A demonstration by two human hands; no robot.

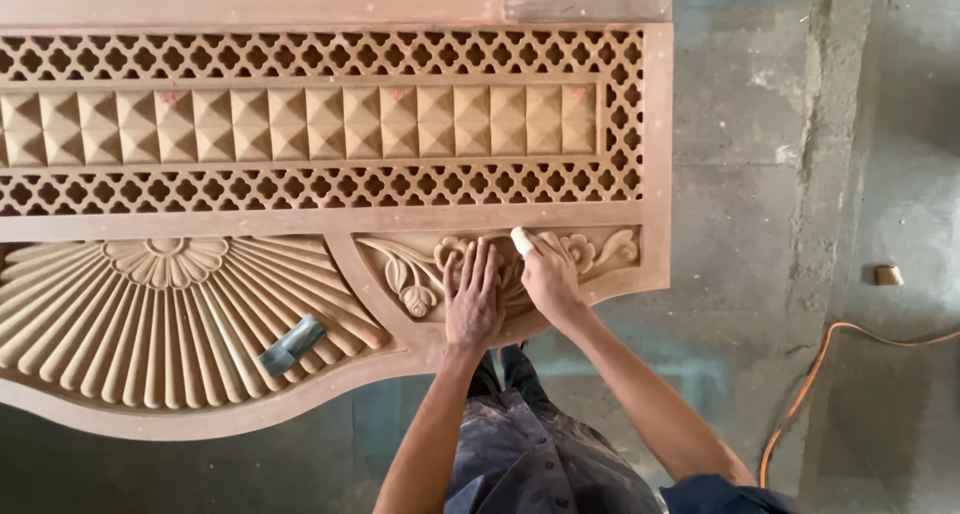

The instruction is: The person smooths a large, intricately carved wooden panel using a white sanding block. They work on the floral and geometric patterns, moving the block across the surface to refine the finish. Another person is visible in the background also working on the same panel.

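- Left hand flat, fingers spread, gripping nothing: pressed on the floral carving, seemingly as a brace.
- Right hand closed round a pale pad, tip on the carving's top edge.
- Grey block parked on fan carving, near left hand.

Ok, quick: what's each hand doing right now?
Left hand: open, flat on the carved wooden panel.
Right hand: closed on a small pale piece, pressed to the carving.

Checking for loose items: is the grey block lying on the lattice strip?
No, the grey block lies on the fan carving, left of the left hand.
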